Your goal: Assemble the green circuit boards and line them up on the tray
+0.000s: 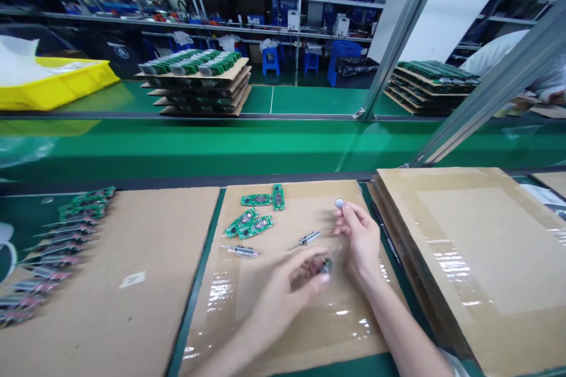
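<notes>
My left hand (289,291) holds a small green circuit board (326,265) by its edge over a taped cardboard sheet (283,318). My right hand (360,238) hovers just beside it, pinching a round silver coin cell (339,203) at the fingertips. Several small green circuit boards (254,218) lie on the sheet ahead of my hands. Two small metal key blades (241,251) (306,240) lie on the sheet near my left hand.
A row of finished pieces (53,247) lies on the cardboard at the left. Stacked cardboard sheets (477,247) sit at the right. Beyond the green conveyor belt (221,147) stand trays of boards (197,79) and a yellow bin (57,85). A person's sleeve (499,53) shows far right.
</notes>
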The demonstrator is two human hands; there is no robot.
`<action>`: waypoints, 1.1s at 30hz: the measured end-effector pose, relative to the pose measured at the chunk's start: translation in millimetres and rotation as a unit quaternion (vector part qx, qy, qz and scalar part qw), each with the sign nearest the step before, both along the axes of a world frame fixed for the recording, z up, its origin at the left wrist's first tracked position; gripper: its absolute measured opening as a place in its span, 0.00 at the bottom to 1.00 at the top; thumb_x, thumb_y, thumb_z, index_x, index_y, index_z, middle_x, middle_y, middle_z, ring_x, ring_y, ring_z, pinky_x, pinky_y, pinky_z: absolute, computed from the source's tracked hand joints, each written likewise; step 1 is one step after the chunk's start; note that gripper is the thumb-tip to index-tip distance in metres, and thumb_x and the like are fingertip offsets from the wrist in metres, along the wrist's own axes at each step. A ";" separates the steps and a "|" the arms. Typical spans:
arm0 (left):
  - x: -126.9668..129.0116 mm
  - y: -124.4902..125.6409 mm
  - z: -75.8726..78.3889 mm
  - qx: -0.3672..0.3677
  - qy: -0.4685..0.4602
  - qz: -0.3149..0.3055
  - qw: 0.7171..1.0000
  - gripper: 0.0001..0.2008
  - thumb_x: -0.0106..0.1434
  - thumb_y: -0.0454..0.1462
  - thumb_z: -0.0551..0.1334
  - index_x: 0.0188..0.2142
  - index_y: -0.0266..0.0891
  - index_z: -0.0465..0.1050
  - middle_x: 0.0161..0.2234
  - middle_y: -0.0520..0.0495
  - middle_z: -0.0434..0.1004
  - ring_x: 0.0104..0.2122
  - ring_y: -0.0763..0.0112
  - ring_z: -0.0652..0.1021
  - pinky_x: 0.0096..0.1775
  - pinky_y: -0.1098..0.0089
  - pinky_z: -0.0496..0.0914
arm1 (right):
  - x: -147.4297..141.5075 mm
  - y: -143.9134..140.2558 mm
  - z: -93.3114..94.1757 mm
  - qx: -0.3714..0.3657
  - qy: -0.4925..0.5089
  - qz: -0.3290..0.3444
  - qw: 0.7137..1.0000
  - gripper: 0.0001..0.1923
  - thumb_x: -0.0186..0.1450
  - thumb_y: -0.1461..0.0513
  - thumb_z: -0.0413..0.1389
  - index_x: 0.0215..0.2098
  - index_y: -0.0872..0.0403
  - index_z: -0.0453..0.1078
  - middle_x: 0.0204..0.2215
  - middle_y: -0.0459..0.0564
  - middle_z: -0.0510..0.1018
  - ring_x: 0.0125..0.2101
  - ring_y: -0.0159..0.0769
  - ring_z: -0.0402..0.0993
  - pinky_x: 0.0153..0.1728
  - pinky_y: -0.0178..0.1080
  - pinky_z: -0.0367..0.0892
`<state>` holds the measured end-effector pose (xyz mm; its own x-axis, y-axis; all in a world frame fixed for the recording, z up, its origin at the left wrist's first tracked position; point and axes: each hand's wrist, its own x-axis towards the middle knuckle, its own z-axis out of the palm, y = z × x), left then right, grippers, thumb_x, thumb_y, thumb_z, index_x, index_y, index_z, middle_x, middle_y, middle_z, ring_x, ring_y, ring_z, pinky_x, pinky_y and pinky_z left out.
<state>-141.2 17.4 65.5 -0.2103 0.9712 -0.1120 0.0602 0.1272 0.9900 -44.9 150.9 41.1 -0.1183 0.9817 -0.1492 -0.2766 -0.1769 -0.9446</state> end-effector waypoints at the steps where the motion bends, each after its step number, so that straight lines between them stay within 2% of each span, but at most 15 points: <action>1: -3.4 1.6 2.5 0.002 -0.091 0.024 0.996 0.15 0.62 0.38 0.59 0.49 0.43 0.71 0.42 0.43 0.77 0.38 0.63 0.77 0.41 0.60 0.73 | -0.2 -2.8 2.6 0.011 0.002 0.010 1.000 0.15 0.52 0.54 0.63 0.31 0.58 0.74 0.23 0.46 0.76 0.18 0.26 0.64 0.16 0.31 0.64; 3: -10.5 4.4 6.9 0.015 -0.219 0.050 0.974 0.16 0.64 0.40 0.57 0.49 0.38 0.71 0.43 0.39 0.77 0.38 0.63 0.78 0.43 0.59 0.73 | -0.7 -9.0 7.0 0.032 -0.002 0.031 0.999 0.14 0.54 0.55 0.63 0.32 0.57 0.74 0.23 0.46 0.76 0.18 0.26 0.65 0.17 0.32 0.65; 6: -18.9 6.6 9.1 0.030 -0.280 0.064 0.958 0.15 0.61 0.39 0.61 0.47 0.36 0.70 0.42 0.39 0.77 0.39 0.62 0.78 0.46 0.59 0.71 | -1.4 -16.6 10.1 0.048 -0.018 0.069 0.996 0.12 0.56 0.55 0.62 0.32 0.56 0.74 0.23 0.46 0.77 0.18 0.27 0.66 0.18 0.32 0.66; 9: -23.5 6.5 5.9 0.029 -0.254 0.114 0.960 0.14 0.58 0.39 0.65 0.43 0.40 0.69 0.38 0.45 0.78 0.37 0.65 0.78 0.45 0.61 0.71 | -1.1 -21.0 10.4 0.054 -0.022 0.107 0.993 0.12 0.56 0.55 0.62 0.32 0.55 0.74 0.23 0.46 0.77 0.18 0.28 0.66 0.19 0.33 0.67; 12: -26.8 5.4 3.5 0.045 -0.141 0.175 0.973 0.13 0.52 0.37 0.69 0.36 0.40 0.70 0.34 0.49 0.78 0.37 0.66 0.78 0.42 0.66 0.71 | -0.6 -23.9 11.2 0.045 -0.015 0.150 0.988 0.11 0.58 0.55 0.60 0.33 0.55 0.74 0.23 0.47 0.78 0.18 0.28 0.67 0.19 0.33 0.67; 14: -28.6 5.3 4.3 0.066 -0.100 0.190 0.974 0.12 0.51 0.36 0.70 0.33 0.40 0.69 0.33 0.49 0.78 0.37 0.67 0.78 0.40 0.69 0.71 | -0.9 -26.1 12.4 0.031 -0.009 0.185 0.982 0.12 0.59 0.55 0.59 0.33 0.56 0.74 0.24 0.48 0.79 0.18 0.29 0.69 0.20 0.33 0.69; 16: -29.4 6.1 5.9 0.085 -0.124 0.188 0.971 0.11 0.52 0.35 0.69 0.32 0.40 0.67 0.33 0.49 0.78 0.35 0.68 0.78 0.36 0.70 0.72 | -1.6 -28.5 13.8 0.017 -0.007 0.216 0.976 0.12 0.60 0.54 0.59 0.33 0.56 0.73 0.25 0.49 0.80 0.20 0.31 0.72 0.22 0.35 0.71; 20: -26.5 7.7 5.5 0.092 -0.174 0.196 0.961 0.12 0.51 0.34 0.69 0.28 0.39 0.65 0.32 0.52 0.75 0.26 0.71 0.78 0.28 0.70 0.74 | -2.4 -31.9 16.3 -0.011 0.004 0.256 0.967 0.13 0.60 0.54 0.59 0.35 0.56 0.73 0.23 0.50 0.81 0.23 0.37 0.78 0.27 0.38 0.74; 24: -23.5 7.1 1.8 0.060 -0.131 0.220 0.965 0.12 0.50 0.33 0.69 0.33 0.40 0.69 0.28 0.54 0.76 0.29 0.71 0.78 0.32 0.71 0.73 | -0.6 -30.9 20.5 -0.035 0.044 0.226 0.973 0.11 0.59 0.56 0.60 0.34 0.56 0.72 0.25 0.52 0.82 0.23 0.38 0.79 0.26 0.38 0.75; 26: -24.1 6.8 2.2 0.041 -0.128 0.211 0.968 0.14 0.49 0.32 0.69 0.36 0.40 0.72 0.27 0.53 0.78 0.29 0.71 0.78 0.32 0.72 0.72 | 1.0 -30.3 24.4 -0.034 0.058 0.228 0.971 0.11 0.59 0.56 0.60 0.33 0.56 0.73 0.27 0.53 0.82 0.22 0.37 0.79 0.25 0.38 0.75; 29: -26.1 6.9 5.9 0.008 -0.251 0.145 0.957 0.22 0.48 0.32 0.71 0.43 0.38 0.72 0.26 0.51 0.78 0.26 0.71 0.76 0.29 0.72 0.71 | 3.5 -32.5 29.4 -0.005 0.056 0.251 0.966 0.09 0.61 0.57 0.58 0.33 0.56 0.74 0.28 0.51 0.82 0.22 0.35 0.77 0.24 0.38 0.75; 31: -26.3 6.5 8.2 0.002 -0.372 0.090 0.924 0.26 0.50 0.33 0.71 0.49 0.37 0.70 0.27 0.50 0.78 0.24 0.73 0.76 0.27 0.74 0.71 | 5.1 -36.7 29.7 0.047 0.024 0.228 0.972 0.07 0.62 0.59 0.57 0.34 0.55 0.74 0.26 0.48 0.80 0.21 0.32 0.76 0.24 0.35 0.74; 33: -25.1 5.6 8.7 -0.003 -0.474 0.054 0.879 0.27 0.52 0.35 0.70 0.51 0.37 0.69 0.26 0.49 0.77 0.23 0.77 0.75 0.26 0.77 0.69 | 6.7 -42.1 26.6 0.125 -0.039 0.189 0.973 0.05 0.63 0.61 0.57 0.35 0.52 0.74 0.24 0.45 0.79 0.21 0.30 0.75 0.25 0.33 0.73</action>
